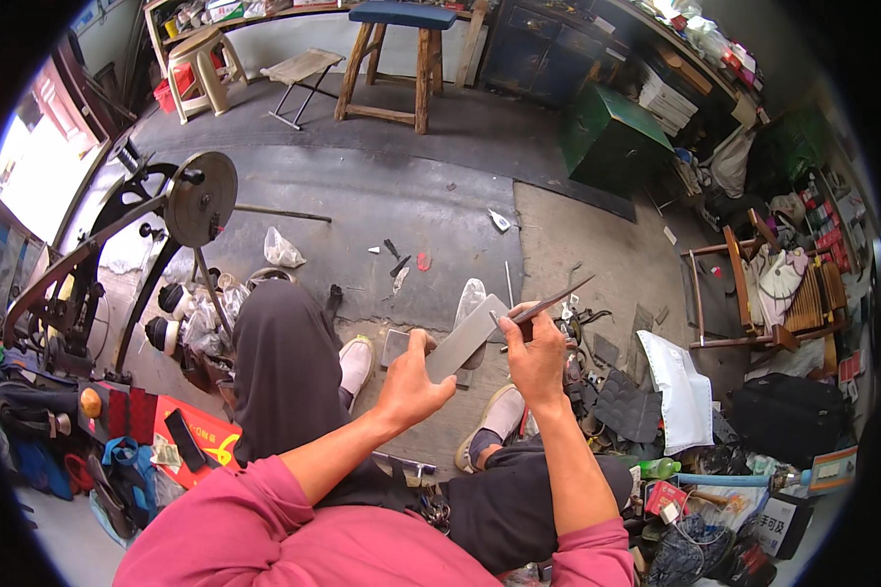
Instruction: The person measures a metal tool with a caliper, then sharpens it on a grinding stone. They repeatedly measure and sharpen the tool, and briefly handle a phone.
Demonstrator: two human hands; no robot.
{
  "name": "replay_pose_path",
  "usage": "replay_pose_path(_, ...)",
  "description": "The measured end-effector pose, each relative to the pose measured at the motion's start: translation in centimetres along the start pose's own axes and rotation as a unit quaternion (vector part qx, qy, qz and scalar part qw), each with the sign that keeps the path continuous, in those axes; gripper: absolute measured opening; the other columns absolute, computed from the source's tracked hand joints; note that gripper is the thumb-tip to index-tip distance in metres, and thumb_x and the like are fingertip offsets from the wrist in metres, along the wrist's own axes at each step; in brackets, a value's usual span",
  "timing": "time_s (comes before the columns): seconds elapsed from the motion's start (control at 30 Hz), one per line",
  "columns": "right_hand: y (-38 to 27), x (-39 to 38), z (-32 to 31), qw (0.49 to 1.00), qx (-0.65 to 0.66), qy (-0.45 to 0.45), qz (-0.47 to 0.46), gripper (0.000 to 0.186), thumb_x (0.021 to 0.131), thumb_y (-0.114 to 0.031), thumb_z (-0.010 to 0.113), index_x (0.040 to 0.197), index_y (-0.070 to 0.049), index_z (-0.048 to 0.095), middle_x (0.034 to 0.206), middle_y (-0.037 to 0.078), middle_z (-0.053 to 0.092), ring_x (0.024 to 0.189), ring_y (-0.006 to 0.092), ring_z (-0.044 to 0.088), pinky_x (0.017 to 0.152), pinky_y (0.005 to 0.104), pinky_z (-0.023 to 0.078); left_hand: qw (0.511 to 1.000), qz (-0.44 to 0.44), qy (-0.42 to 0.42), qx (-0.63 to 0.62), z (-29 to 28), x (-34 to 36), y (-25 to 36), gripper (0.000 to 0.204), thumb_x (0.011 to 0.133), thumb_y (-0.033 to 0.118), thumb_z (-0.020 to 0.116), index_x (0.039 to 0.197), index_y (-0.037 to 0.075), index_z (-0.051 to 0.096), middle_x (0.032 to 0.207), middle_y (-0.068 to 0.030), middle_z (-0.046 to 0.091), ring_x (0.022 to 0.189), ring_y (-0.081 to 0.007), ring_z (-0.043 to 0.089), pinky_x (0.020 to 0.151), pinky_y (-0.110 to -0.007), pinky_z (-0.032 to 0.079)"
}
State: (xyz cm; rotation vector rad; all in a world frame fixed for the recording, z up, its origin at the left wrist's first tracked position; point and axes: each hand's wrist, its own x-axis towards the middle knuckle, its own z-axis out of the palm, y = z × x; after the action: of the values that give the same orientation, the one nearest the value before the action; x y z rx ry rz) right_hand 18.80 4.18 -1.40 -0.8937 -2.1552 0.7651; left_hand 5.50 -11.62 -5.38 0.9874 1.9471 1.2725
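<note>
My left hand (pixel 416 388) is closed on the lower end of a flat grey rectangular strip (pixel 463 340), thumb along its edge. The strip slants up to the right, its far end at the fingers of my right hand (pixel 538 362). That hand pinches a slim dark pointed tool (pixel 565 293), whose tip points up and right. I cannot tell whether the tool is a knife or half a pair of scissors. Below the strip, between my shoes, stands a rounded, sole-shaped metal form (pixel 470 298), partly covered. A small grey plate (pixel 395 346) shows beside my left fingers.
A hand-wheel machine (pixel 202 199) stands at left. Beyond are a blue-topped wooden stool (pixel 402 17), a folding stool (pixel 301 68) and a green box (pixel 612 137). Right of my leg lie black sheets (pixel 628 411), a white packet (pixel 675 389) and a black bag (pixel 788 416).
</note>
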Motion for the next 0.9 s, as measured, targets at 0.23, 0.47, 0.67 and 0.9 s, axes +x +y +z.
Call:
replay_pose_path(0.23,1.5,-0.2,1.5,0.998,-0.047,-0.034,-0.021,0.013,0.095,-0.008,0.073,0.102,0.000,0.066,0.086,0.012,0.069,0.072,0.0222,0.068,0.068,0.0354,0.053,1.000,-0.012,-0.027,-0.009,0.4,0.0,-0.6,0.065,0.080,0.014,0.080,0.131,0.002,0.041,0.109,-0.0278,0.067,0.105,-0.0453,0.069,0.092,-0.049,0.053)
replay_pose_path(0.47,1.3,-0.1,1.8,0.998,-0.044,-0.047,-0.006,0.010,0.095,-0.006,0.071,0.102,-0.002,0.065,0.090,0.013,0.068,0.078,0.0271,0.070,0.070,0.0375,0.054,0.963,-0.152,-0.135,-0.178,-0.4,0.9,-1.0,0.067,0.087,0.018,0.078,0.138,0.004,0.036,0.109,-0.0219,0.070,0.079,-0.0318,0.076,0.061,-0.044,0.060)
replay_pose_path(0.67,0.8,0.1,1.7,0.996,-0.066,-0.066,-0.007,0.009,0.092,0.001,0.070,0.100,-0.001,0.067,0.094,0.015,0.068,0.083,0.0313,0.069,0.073,0.0392,0.054,0.824,-0.275,-0.194,-0.457,0.1,3.0,-2.3,0.058,0.104,0.050,0.056,0.136,0.006,0.036,0.100,-0.0127,0.067,0.070,-0.0239,0.074,0.043,-0.040,0.058)
replay_pose_path(0.9,0.9,0.0,2.0,0.992,-0.090,-0.075,-0.043,0.015,0.089,0.006,0.068,0.101,-0.002,0.069,0.100,0.015,0.069,0.092,0.0354,0.069,0.081,0.0421,0.055,0.798,-0.256,-0.224,-0.497,1.2,3.4,-3.0,0.044,0.110,0.053,0.044,0.129,0.013,0.043,0.090,-0.0129,0.065,0.057,-0.0208,0.068,0.040,-0.032,0.049)
